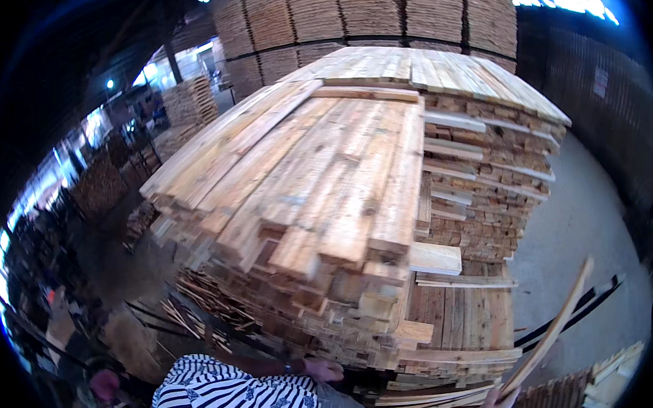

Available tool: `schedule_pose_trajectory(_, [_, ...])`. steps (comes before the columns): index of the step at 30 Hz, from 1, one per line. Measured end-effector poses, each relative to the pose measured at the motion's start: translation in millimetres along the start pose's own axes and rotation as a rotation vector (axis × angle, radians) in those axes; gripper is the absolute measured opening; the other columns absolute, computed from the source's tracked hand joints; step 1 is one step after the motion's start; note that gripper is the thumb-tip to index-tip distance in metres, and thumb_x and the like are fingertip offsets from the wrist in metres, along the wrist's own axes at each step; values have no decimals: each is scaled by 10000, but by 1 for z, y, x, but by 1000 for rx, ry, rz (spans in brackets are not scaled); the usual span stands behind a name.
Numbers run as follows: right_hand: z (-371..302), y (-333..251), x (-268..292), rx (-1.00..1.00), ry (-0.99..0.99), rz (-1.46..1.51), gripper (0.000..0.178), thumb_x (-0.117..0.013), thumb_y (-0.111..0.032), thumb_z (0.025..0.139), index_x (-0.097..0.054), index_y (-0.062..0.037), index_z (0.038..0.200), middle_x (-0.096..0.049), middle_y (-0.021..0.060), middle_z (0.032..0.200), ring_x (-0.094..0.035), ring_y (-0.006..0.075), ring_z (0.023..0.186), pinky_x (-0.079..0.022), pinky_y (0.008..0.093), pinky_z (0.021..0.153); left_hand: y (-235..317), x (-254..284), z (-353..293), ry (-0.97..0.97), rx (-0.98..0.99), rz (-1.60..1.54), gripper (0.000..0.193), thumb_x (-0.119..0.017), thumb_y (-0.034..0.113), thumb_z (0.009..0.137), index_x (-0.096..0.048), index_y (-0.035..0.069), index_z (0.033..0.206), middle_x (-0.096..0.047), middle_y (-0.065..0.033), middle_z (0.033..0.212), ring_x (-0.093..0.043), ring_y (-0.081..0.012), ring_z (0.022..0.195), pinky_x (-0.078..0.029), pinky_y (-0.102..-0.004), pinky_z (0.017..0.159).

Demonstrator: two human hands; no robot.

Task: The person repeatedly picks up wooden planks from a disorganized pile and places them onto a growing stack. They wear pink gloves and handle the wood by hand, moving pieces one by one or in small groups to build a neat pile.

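At the lower right edge, my right hand (492,404) is closed around the lower end of a long, slightly bowed wooden strip (551,324), which slants up to the right. My left hand (324,369) is low in the middle, beyond a black-and-white striped sleeve (226,394), with a dark band at the wrist. It is close to the bottom of a tall stack of sawn planks (325,182); its fingers are small and blurred, so whether it holds anything is unclear. The near plank ends are uneven, some sticking out.
Behind the stack rise high bundles of boards (368,10). Thin sticks (213,298) lie in a heap at the left. Dark bars (575,305) lie on the grey floor (578,213) at the right. More boards (616,373) lean at the lower right.
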State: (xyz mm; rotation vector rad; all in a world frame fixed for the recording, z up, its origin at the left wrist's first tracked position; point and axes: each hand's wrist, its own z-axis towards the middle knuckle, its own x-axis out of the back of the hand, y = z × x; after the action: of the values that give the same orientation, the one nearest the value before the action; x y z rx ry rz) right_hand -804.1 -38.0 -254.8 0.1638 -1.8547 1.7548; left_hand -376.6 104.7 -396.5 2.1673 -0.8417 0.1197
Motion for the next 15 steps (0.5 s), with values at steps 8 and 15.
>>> schedule_pose_trajectory(8, [98, -195, 30, 698, -397, 192, 653, -535, 49, 858, -416, 10, 1500, -505, 134, 1476, -514, 218, 1305, -406, 336, 1090, 11, 34, -149, 1112, -128, -627, 290, -540, 243, 1033, -609, 49, 1238, -666, -96, 1155, -601, -199, 1071, -493, -368, 948])
schedule_pose_trajectory(15, [71, -367, 16, 1271, -494, -90, 571, -695, 22, 817, -578, -49, 1371, -590, 170, 1286, -605, 269, 1139, -493, 335, 957, 41, 124, -295, 2094, -190, -129, 895, -680, 462, 909, -264, -17, 1541, -357, -233, 1529, -363, -340, 1414, -264, -420, 1189])
